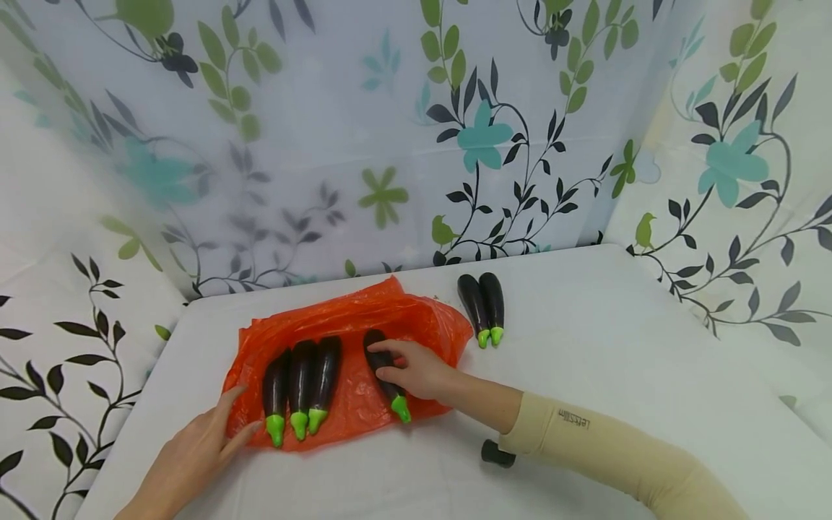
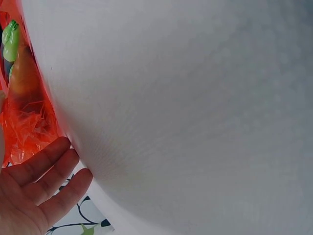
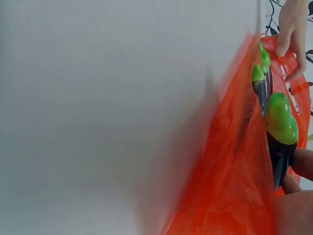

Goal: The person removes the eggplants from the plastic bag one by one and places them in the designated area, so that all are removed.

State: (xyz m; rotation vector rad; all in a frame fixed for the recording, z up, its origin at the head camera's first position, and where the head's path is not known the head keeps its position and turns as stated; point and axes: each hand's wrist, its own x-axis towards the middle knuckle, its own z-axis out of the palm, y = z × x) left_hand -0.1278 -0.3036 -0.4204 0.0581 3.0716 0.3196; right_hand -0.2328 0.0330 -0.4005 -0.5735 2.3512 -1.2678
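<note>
A red plastic bag (image 1: 325, 318) lies spread with its mouth toward me in the head view. Three dark eggplants (image 1: 302, 383) with bright green caps lie side by side in its left part. My right hand (image 1: 419, 370) grips another eggplant (image 1: 392, 391), thumb on one side and fingers on the other, at the right part of the bag. In the right wrist view the green cap (image 3: 280, 117) of that eggplant points toward the camera. At the bag's left edge is my left hand (image 1: 195, 448), fingers extended; its fingers (image 2: 58, 166) look straight in the left wrist view.
Two more eggplants (image 1: 482, 307) lie together on the white table (image 1: 585, 347), just right of the bag. A small black object (image 1: 497, 453) sits below my right forearm. Leaf-patterned curtains (image 1: 390, 144) stand behind and along the sides of the table.
</note>
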